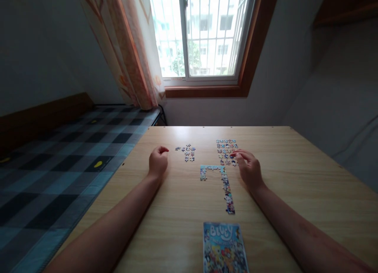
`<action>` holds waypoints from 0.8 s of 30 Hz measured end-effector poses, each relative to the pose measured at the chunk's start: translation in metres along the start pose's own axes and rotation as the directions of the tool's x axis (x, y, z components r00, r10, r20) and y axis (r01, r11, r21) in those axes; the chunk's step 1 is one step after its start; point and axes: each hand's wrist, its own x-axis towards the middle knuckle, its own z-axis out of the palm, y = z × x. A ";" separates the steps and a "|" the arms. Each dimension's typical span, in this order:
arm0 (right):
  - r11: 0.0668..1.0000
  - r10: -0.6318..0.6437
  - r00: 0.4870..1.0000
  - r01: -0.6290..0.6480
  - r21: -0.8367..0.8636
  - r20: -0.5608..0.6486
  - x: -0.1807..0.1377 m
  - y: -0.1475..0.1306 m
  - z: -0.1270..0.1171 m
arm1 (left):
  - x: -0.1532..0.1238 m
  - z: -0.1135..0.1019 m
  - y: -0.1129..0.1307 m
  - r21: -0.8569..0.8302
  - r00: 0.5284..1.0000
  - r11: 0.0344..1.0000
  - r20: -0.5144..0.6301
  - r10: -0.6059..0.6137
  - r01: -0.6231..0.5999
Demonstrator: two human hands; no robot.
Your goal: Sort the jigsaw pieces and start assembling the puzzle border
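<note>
My right hand (250,168) is over the right edge of a block of loose puzzle pieces (226,147) laid out in rows. Its thumb and fingers are pinched around a small dark puzzle piece (233,155), partly hidden by the fingertips. On the left, my left hand (158,161) rests on the table with its fingers curled in, and nothing shows in it. Beside it lies a smaller group of loose pieces (189,151). Between my arms is a joined puzzle strip (227,190), running across the top and down the right side, with a short left leg.
A Bluey puzzle box (225,247) lies on the wooden table (177,225) near its front edge. To the left is a bed with a checked cover (73,163). Behind the table are a curtain (130,48) and a barred window (206,37).
</note>
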 end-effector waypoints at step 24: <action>0.998 -0.059 0.998 0.057 -0.034 -0.033 0.004 -0.003 0.005 | 0.033 0.028 0.013 0.410 0.911 0.860 0.388 0.137 -0.304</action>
